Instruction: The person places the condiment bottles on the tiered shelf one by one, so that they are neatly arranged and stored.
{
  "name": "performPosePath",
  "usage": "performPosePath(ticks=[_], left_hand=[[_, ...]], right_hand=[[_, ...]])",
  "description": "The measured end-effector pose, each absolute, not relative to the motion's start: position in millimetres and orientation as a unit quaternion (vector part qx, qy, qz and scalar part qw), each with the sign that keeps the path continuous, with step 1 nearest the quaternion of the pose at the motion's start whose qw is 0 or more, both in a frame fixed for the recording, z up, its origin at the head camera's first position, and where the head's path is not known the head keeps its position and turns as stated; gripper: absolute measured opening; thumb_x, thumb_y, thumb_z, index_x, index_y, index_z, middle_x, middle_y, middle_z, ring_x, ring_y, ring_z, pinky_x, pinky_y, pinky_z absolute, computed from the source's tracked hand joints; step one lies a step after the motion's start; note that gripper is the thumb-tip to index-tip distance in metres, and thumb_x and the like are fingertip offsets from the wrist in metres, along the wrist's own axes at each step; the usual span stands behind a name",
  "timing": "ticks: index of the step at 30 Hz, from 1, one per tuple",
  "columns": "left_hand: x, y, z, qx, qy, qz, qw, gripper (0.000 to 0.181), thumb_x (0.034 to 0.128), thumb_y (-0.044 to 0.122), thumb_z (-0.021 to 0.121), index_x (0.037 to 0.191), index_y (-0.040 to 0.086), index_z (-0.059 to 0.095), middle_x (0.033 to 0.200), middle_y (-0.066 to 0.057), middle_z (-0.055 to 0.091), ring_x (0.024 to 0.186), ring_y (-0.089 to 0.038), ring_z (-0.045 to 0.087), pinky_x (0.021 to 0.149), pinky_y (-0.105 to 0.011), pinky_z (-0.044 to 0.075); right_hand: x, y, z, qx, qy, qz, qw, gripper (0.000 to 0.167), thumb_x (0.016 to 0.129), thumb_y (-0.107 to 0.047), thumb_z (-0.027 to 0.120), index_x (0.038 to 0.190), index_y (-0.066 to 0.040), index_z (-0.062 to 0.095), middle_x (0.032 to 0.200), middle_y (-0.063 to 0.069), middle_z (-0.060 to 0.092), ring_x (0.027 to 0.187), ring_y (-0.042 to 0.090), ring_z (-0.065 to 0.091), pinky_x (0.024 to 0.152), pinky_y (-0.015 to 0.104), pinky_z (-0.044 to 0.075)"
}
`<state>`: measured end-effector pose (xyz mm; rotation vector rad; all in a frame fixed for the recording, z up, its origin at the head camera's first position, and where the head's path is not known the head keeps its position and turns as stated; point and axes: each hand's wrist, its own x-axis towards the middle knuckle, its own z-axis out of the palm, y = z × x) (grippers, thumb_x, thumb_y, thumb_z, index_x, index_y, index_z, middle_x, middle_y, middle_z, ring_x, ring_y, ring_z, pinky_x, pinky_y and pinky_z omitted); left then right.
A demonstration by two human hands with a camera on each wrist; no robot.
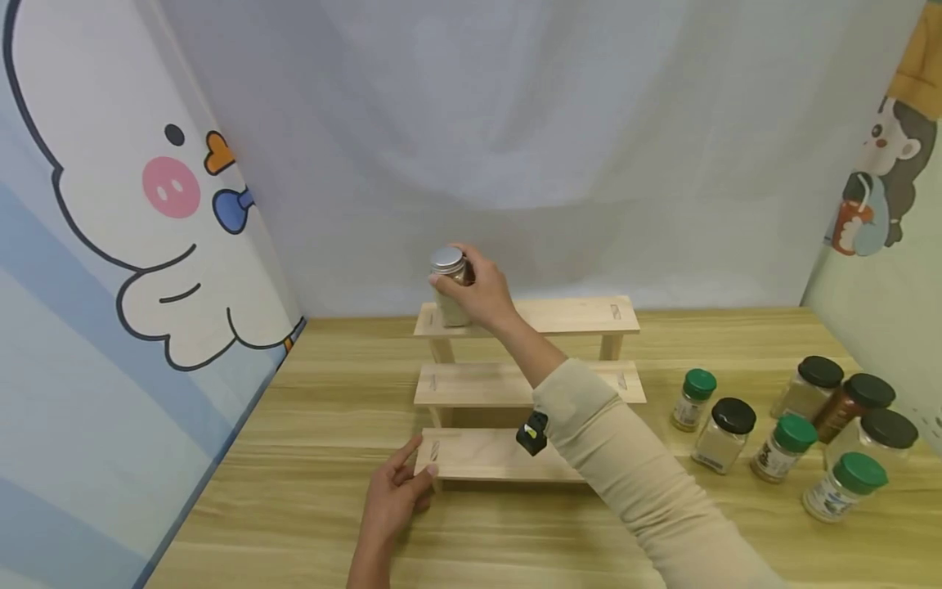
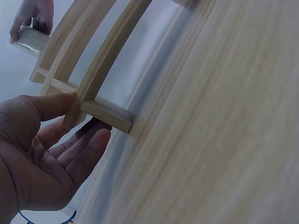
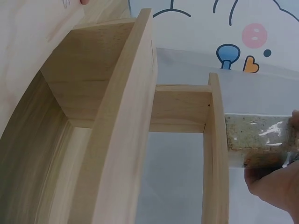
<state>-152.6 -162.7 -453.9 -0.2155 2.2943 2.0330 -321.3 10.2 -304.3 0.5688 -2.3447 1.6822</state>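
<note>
A three-tier wooden shelf rack (image 1: 500, 456) stands on the table. At the left end of its top tier, my right hand (image 1: 483, 293) grips a square clear jar (image 1: 452, 312) with a silver lid, thumb on the near side. In the right wrist view, the base of the jar (image 3: 257, 135) meets the top board, and its contents look pale and speckled. My left hand (image 1: 392, 496) holds the left end of the lowest tier. The left wrist view shows that hand (image 2: 51, 144) with its thumb and fingers around the board's end (image 2: 110, 114).
To the right of the rack stand several spice jars, some with green lids (image 1: 699, 383) and some with black lids (image 1: 734, 415). Behind the rack hangs a pale grey curtain (image 1: 515, 147). A cartoon-printed panel (image 1: 110, 213) borders the table's left side.
</note>
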Motion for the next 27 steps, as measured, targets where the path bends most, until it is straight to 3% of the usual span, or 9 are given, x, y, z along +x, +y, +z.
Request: performPosePath(ticks=[4, 7, 15, 19, 27], left_hand=[[-153.3, -162.1, -454.5, -0.066, 0.745, 0.663, 0.032, 0.06, 0.0868, 0.013, 0.067, 0.14, 0.005, 0.041, 0.101, -0.016, 0.062, 0.087, -0.027, 0.062, 0.069, -0.04, 0.052], [-153.8, -162.2, -454.7, -0.061, 0.748, 0.66, 0.031, 0.06, 0.0871, 0.014, 0.067, 0.14, 0.006, 0.04, 0.102, -0.016, 0.063, 0.088, -0.028, 0.061, 0.069, -0.04, 0.052], [-155.5, -161.6, -458.5, -0.063, 0.749, 0.659, 0.034, 0.061, 0.0873, 0.014, 0.066, 0.141, 0.006, 0.039, 0.102, -0.016, 0.062, 0.089, -0.028, 0.061, 0.07, -0.041, 0.052], [-155.4, -160.5, -459.0, -0.067, 0.75, 0.657, 0.029, 0.06, 0.0869, 0.015, 0.067, 0.14, 0.007, 0.04, 0.101, -0.015, 0.062, 0.089, -0.028, 0.061, 0.07, -0.04, 0.052], [-154.9, -155.9, -458.1, -0.073, 0.75, 0.657, 0.024, 0.06, 0.0865, 0.014, 0.067, 0.14, 0.007, 0.041, 0.102, -0.016, 0.063, 0.089, -0.028, 0.061, 0.07, -0.04, 0.052]], right_hand=[[-311.0, 18.9, -303.2, 0.177, -0.817, 0.541, 0.09, 0.078, 0.087, -0.041, 0.063, 0.147, -0.01, 0.024, 0.139, 0.017, 0.041, 0.125, 0.03, 0.04, 0.098, 0.045, 0.035], [-299.2, 29.4, -303.6, 0.174, -0.824, 0.532, 0.087, 0.082, 0.088, -0.044, 0.061, 0.149, -0.01, 0.017, 0.145, 0.017, 0.032, 0.13, 0.031, 0.033, 0.1, 0.047, 0.031], [-274.3, 53.1, -311.9, 0.178, -0.788, 0.583, 0.08, 0.067, 0.092, -0.031, 0.06, 0.146, -0.01, 0.026, 0.147, 0.011, 0.03, 0.13, 0.027, 0.033, 0.102, 0.039, 0.031], [-262.9, 62.7, -317.3, 0.163, -0.773, 0.608, 0.074, 0.063, 0.092, -0.027, 0.06, 0.145, -0.011, 0.029, 0.145, 0.011, 0.033, 0.129, 0.027, 0.035, 0.101, 0.041, 0.031], [-240.6, 77.7, -325.9, 0.151, -0.749, 0.641, 0.073, 0.061, 0.091, -0.028, 0.06, 0.144, -0.014, 0.033, 0.143, 0.009, 0.036, 0.128, 0.025, 0.035, 0.102, 0.039, 0.03]])
